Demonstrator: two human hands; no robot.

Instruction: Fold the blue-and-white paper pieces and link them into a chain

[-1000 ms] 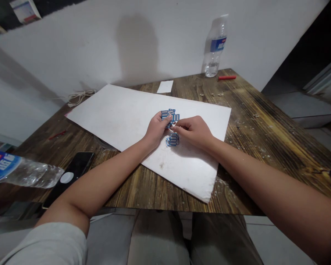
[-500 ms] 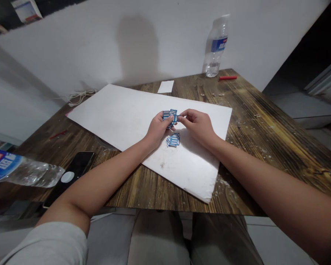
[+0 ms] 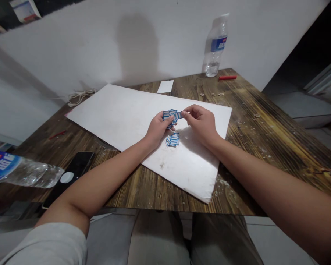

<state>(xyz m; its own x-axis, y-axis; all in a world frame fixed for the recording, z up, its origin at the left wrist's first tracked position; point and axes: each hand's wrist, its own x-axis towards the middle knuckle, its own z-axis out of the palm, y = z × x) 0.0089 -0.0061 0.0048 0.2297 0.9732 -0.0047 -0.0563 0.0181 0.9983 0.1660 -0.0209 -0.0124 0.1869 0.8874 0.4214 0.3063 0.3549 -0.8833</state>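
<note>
1. Plastic bottle standing near the wall [image 3: 212, 68]: it bears a blue wraparound label [image 3: 215, 45] with large, blocky white characters. The lettering curves out of sight around the side and is too small and blurred to read.
2. Same label: a small red patch sits in its upper right part; any wording in it is too tiny to make out.
3. Plastic bottle at the left edge [image 3: 38, 175]: it bears a similar blue label [image 3: 5, 177], with white characters larger in view but too distorted to read with certainty.
4. Same label: a red box with faint pale marks sits beside the white characters, illegible.
5. No word, brand or number can be read surely.
</note>
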